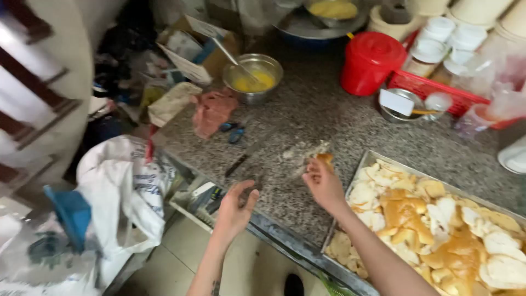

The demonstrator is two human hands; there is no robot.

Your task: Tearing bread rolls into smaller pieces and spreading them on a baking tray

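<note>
My right hand (pixel 323 183) hovers over the speckled stone counter (pixel 307 118) and pinches a small golden piece of bread (pixel 325 158) at its fingertips, beside a smear of pale crumbs (pixel 304 151). My left hand (pixel 235 205) sits at the counter's front edge, fingers curled, palm turned up; whether it holds anything is unclear. Right of my right arm lies a metal tray (pixel 368 158) heaped with torn bread pieces (pixel 438 225), white and golden-brown.
A steel bowl of yellow liquid with a spoon (pixel 253 77) stands at the back, next to a pink cloth (pixel 212 111). A red lidded container (pixel 370 61), a red basket of jars (pixel 433 85) and a small steel cup (pixel 399 104) stand behind. A white sack (pixel 123 186) sits left, on the floor.
</note>
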